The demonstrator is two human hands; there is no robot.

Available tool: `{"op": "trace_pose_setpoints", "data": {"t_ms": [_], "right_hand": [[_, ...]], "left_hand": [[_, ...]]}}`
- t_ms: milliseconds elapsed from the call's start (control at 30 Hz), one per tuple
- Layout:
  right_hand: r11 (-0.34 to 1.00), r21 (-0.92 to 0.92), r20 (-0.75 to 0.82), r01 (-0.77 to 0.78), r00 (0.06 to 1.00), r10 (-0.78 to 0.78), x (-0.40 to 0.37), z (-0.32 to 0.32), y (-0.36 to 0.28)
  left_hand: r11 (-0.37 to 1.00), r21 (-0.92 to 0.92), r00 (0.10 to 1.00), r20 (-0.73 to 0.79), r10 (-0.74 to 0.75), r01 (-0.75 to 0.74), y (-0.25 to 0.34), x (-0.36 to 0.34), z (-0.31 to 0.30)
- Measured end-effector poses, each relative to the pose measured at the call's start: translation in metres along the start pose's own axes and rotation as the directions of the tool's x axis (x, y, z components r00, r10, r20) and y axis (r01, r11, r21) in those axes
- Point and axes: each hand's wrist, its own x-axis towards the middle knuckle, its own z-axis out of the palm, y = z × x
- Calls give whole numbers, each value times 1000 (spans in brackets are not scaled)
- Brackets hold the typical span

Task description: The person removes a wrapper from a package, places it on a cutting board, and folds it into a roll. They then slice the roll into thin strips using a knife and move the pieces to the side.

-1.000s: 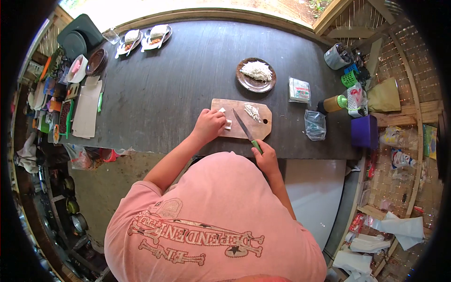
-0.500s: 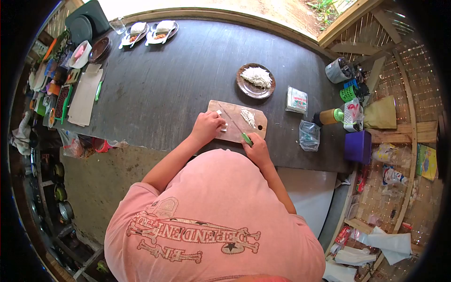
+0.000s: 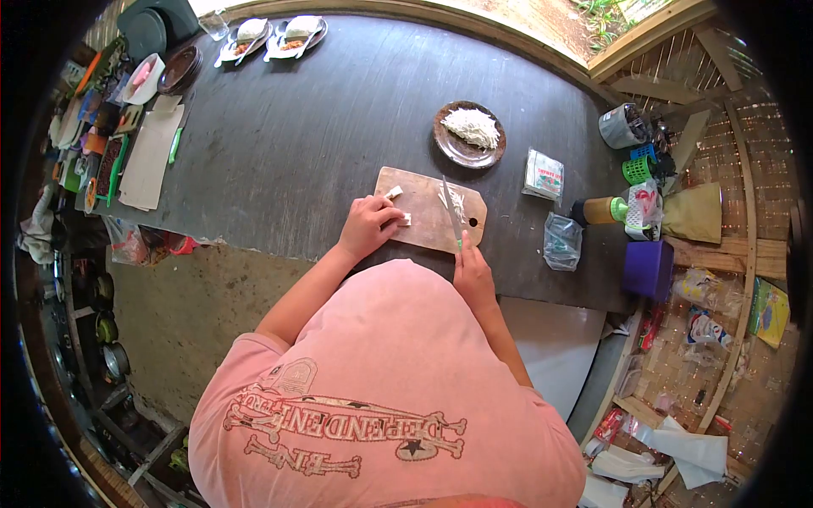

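On the wooden cutting board (image 3: 415, 190), my left hand (image 3: 371, 227) has its fingers curled down on a white food piece (image 3: 405, 219). A second white bit (image 3: 394, 193) shows just past the fingertips. My right hand (image 3: 474, 275) grips the green handle of a knife (image 3: 452, 212), its blade pointing away from me at the board's right side. Thin white strips (image 3: 458, 201) lie beside and under the blade. Beyond the board, a brown plate (image 3: 464, 159) bears a heap of similar white strips (image 3: 472, 127).
Right of the board are a stack of packaged napkins (image 3: 544, 174), a clear plastic bag (image 3: 562, 241) and a bottle with a green cap (image 3: 600, 211). Two served plates (image 3: 296, 38) stand at the far left. Another green-handled knife (image 3: 175, 146) lies by some cardboard (image 3: 151, 161).
My right hand has moved the knife rightward, from the middle of the board to the cut strips. My left hand stays at the board's left side. The view has shifted slightly.
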Motion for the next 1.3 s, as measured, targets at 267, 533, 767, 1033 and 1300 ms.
{"op": "trace_pose_setpoints", "data": {"t_ms": [267,533,767,1033,1300], "right_hand": [[996,-48,2,-74,997,74,1,15,-17],[964,108,13,-242,970,242,10,15,-28],[960,132,74,-248,968,240,-5,-1,-32],[982,173,-237,-74,965,115,0,-16,-23],[962,257,-33,-92,994,104,7,-3,-19]], "left_hand": [[1000,-8,1000,12,7,-7,-3,1,1],[999,-45,999,43,15,-13,-6,0,0],[999,-44,999,46,22,-20,-3,0,-1],[1000,-18,1000,30,9,-9,-3,0,0],[991,101,984,146,-104,90,9,13,-13]]}}
